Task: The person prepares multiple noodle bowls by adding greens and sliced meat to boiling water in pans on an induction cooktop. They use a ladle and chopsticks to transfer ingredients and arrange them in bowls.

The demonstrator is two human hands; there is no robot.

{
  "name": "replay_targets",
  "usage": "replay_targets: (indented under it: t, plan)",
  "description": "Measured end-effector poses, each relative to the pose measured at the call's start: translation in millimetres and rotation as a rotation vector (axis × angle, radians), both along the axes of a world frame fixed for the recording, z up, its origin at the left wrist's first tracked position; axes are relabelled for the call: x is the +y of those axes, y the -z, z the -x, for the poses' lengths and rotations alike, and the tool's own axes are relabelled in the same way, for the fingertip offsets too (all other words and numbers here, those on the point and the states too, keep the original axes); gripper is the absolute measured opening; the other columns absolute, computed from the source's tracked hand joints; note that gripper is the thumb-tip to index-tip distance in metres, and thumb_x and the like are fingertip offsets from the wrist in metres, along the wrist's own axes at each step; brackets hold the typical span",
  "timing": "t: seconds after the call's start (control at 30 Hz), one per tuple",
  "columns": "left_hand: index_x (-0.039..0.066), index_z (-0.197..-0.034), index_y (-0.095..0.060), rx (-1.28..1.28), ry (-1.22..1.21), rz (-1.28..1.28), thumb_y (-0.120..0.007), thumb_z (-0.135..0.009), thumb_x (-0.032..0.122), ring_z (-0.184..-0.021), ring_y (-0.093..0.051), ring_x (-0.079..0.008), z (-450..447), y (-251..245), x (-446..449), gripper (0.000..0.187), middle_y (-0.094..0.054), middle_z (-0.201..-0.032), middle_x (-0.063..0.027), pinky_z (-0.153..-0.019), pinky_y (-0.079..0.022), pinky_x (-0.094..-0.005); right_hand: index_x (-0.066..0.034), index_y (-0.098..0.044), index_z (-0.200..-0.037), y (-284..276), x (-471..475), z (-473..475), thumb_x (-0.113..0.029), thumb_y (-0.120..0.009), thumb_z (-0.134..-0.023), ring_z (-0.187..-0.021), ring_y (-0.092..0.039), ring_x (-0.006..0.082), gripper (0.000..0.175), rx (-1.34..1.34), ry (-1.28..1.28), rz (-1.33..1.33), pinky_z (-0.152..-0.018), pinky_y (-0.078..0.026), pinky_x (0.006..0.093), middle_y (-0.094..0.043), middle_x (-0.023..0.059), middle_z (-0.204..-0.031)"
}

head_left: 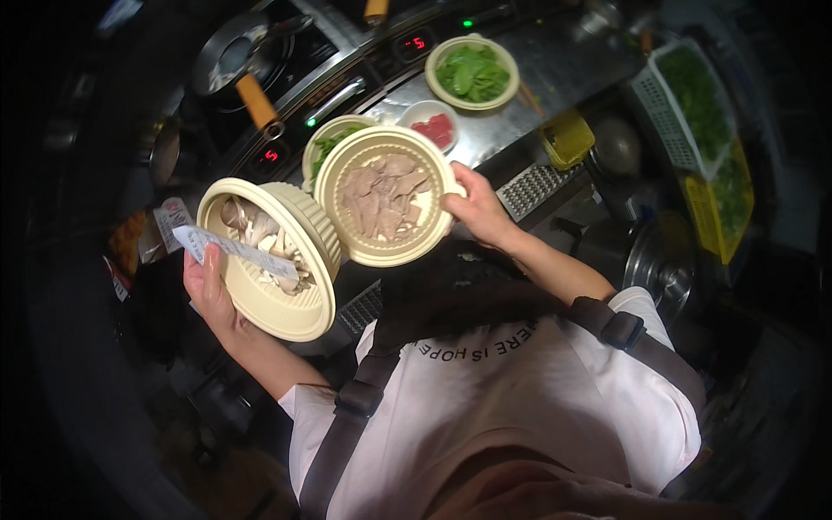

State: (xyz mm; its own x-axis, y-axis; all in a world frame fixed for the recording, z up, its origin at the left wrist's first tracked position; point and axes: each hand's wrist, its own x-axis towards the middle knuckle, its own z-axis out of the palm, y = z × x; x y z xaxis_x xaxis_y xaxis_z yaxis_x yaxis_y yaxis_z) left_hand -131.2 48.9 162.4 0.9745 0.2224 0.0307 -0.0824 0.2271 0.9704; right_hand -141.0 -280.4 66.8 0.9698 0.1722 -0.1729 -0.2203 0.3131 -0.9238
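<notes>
My left hand (pixel 218 289) grips the rim of a deep cream-coloured ribbed bowl (pixel 276 312), tilted on its side. Mushrooms (pixel 260 234) lie in it, and a printed paper slip (pixel 240 253) is held under my thumb across its opening. In my right hand (pixel 478 208) is the tab of a round cream bowl (pixel 390 260) with slices of greyish cooked meat (pixel 383 198). The two bowls meet or overlap at the middle. Just behind them are a bowl of cut greens (pixel 331 143) and a small white bowl (pixel 416 110) of red meat slices (pixel 437 130).
A cream bowl of leafy greens (pixel 473 73) stands on the steel counter (pixel 559 65). Induction hobs with lit displays run along the back left, holding a pan (pixel 218 49) with an orange-brown handle (pixel 257 103). At right are a yellow container (pixel 567 138), a white basket (pixel 663 110) and a lidded pot (pixel 663 260).
</notes>
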Motion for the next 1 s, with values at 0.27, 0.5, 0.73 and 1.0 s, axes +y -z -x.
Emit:
replay_targets:
  t: [0.27, 0.5, 0.73, 1.0]
  plan:
    - [-0.003, -0.108, -0.054, 0.122, 0.275, -0.156, -0.06, -0.085, 0.004, -0.08, -0.059, -0.0115, -86, 36, -261, 0.025, -0.062, -0.094, -0.0077, -0.072, -0.047, -0.0241, 0.0028, -0.048, -0.111, -49, -307, -11, 0.001, -0.046, -0.08, -0.066, -0.06, 0.0122, 0.031, -0.103, 0.487, 0.174, -0.048, -0.051, 0.0221, -0.059, 0.0099, -0.092]
    - [-0.001, -0.096, -0.061, 0.211, 0.512, -0.312, -0.064, -0.081, 0.006, -0.071, -0.058, -0.0129, -247, 98, -403, 0.017, -0.064, -0.082, -0.0064, -0.064, -0.047, -0.0268, 0.0031, -0.05, -0.106, -104, -378, -133, -0.002, -0.046, -0.079, -0.067, -0.061, 0.015, 0.028, -0.372, 0.691, 0.348, -0.052, -0.051, 0.024, -0.061, 0.0129, -0.092]
    - [0.004, -0.098, -0.065, 0.067, 0.478, -0.833, -0.067, -0.078, 0.013, -0.074, -0.065, -0.0294, -315, 182, -427, 0.022, -0.067, -0.083, -0.0141, -0.07, -0.049, -0.0339, -0.0011, -0.053, -0.105, -121, -359, -347, -0.018, -0.061, -0.084, -0.077, -0.06, 0.0219, 0.028, -1.001, 0.654, 1.142, -0.069, -0.049, 0.0303, -0.06, 0.0099, -0.085]
    - [0.003, -0.094, -0.064, 0.146, 0.097, -0.206, -0.052, -0.084, 0.001, -0.082, -0.053, -0.0106, -286, 119, -390, 0.016, -0.059, -0.098, -0.0032, -0.073, -0.042, -0.0232, -0.0145, -0.054, -0.09, -78, -316, -445, -0.009, -0.055, -0.073, -0.082, -0.059, 0.0226, 0.018, -1.369, 0.123, 1.719, -0.061, -0.05, 0.0344, -0.055, 0.0025, -0.083]
